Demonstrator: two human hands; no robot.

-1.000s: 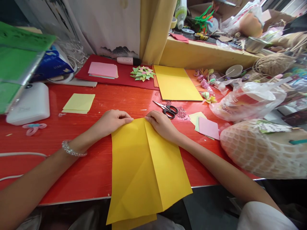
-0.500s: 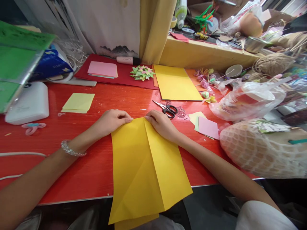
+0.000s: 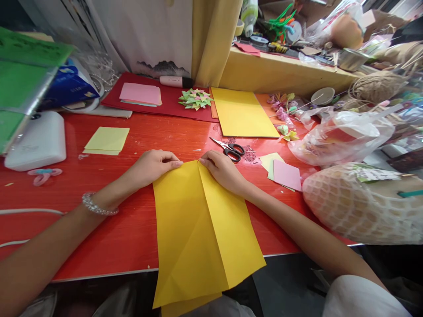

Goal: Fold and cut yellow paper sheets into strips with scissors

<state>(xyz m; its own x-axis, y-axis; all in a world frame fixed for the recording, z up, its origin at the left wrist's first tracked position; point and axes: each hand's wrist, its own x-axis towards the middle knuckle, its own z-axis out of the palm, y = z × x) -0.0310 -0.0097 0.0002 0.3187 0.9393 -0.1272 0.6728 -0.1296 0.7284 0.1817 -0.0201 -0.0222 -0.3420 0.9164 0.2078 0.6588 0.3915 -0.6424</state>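
Observation:
A large yellow sheet of paper (image 3: 185, 224) with crease lines hangs over the table's front edge; a second yellow layer shows below it. Its top left corner is pinched in my left hand (image 3: 155, 167), which wears a clear bead bracelet (image 3: 99, 204) at the wrist. My right hand (image 3: 220, 171) grips the top edge beside the upright crease, thumb and forefinger closed on it. Just beyond my right hand lie black-handled scissors (image 3: 231, 149), their blades pointing left.
On the red table (image 3: 115, 246) are pale yellow squares (image 3: 106, 140), pink squares (image 3: 287, 175), a yellow paper stack (image 3: 246, 112) and a folded paper ornament (image 3: 195, 98). A net-wrapped bundle (image 3: 357, 207) and plastic bag (image 3: 340, 136) crowd the right. A white case (image 3: 38, 143) stands left.
Both hands keep their grip on the yellow paper's top edge. The sheet's lower end has swung slightly to the right.

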